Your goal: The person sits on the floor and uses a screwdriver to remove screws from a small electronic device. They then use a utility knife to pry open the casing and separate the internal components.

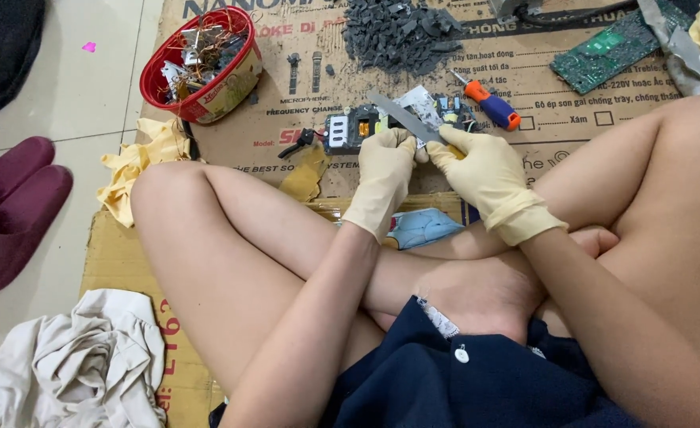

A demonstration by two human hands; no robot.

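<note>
Both hands' fingers (401,143) around knife (401,115)

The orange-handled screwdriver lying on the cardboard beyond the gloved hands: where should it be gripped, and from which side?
Grip the orange-handled screwdriver by its thick orange and blue handle, coming from above and the right. It lies flat on the cardboard sheet, with its thin metal shaft pointing up-left toward the small circuit board. The handle's right side looks open. The right hand is nearest.
</note>
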